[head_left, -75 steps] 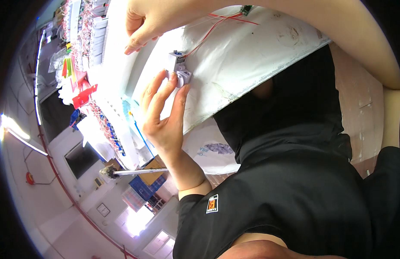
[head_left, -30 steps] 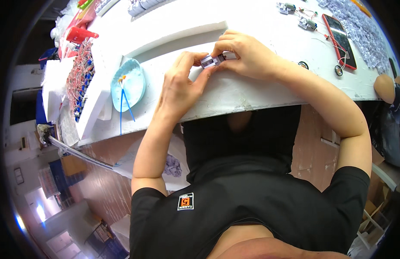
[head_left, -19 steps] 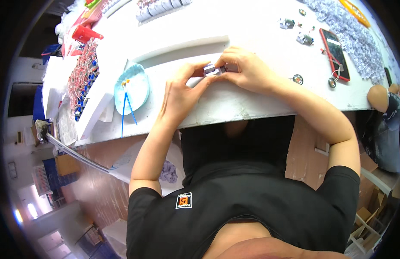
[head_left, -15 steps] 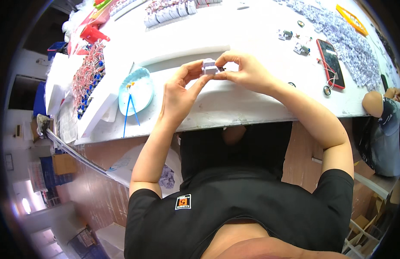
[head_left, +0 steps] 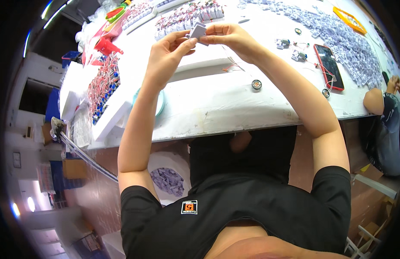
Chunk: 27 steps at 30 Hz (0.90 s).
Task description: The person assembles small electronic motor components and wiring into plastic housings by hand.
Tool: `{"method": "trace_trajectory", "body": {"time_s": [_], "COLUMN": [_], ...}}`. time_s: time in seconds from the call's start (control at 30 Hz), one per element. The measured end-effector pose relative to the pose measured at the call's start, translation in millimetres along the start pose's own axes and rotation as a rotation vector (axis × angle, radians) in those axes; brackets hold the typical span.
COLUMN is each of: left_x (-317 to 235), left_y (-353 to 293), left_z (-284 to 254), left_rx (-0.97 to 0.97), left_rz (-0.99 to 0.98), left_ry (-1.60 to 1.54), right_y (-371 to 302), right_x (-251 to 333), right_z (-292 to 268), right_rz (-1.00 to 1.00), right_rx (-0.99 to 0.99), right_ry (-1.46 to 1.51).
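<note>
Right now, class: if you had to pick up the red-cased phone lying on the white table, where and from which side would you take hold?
Grip the phone across its long side edges, coming from above: it lies flat, screen up. Thin wires cross its lower end, so take it nearer the top.

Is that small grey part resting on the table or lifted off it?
Lifted. The small grey part is pinched between the left hand and right hand, raised above the white table.
</note>
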State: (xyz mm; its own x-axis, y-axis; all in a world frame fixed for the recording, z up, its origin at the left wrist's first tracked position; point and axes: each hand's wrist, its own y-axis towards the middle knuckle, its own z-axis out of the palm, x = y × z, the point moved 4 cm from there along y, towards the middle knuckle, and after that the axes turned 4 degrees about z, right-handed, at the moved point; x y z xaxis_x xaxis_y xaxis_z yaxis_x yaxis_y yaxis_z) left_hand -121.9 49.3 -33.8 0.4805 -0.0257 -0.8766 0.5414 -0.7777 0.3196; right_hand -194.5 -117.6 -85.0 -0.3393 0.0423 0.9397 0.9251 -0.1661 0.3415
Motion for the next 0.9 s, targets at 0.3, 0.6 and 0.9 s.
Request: {"method": "trace_trajectory", "body": {"time_s": [0.3, 0.6, 0.9], "left_x": [-24.2, -51.1, -66.9], "left_y": [41.1, 55.2, 70.5], "left_z": [-5.4, 23.1, 32.4], "left_rx": [0.009, 0.048, 0.117], "left_rz": [0.221, 0.377, 0.205], "left_ry": [0.239, 0.438, 0.384], "right_y": [23.2, -29.0, -61.1], "right_x": [5.7, 6.3, -19.3], "right_z": [-29.7, -91.0, -60.5], "right_rz": [-0.095, 0.258, 0.436], "right_rx": [-0.053, 0.037, 0.120], "right_ry": [-0.237, -0.536, -0.654]}}
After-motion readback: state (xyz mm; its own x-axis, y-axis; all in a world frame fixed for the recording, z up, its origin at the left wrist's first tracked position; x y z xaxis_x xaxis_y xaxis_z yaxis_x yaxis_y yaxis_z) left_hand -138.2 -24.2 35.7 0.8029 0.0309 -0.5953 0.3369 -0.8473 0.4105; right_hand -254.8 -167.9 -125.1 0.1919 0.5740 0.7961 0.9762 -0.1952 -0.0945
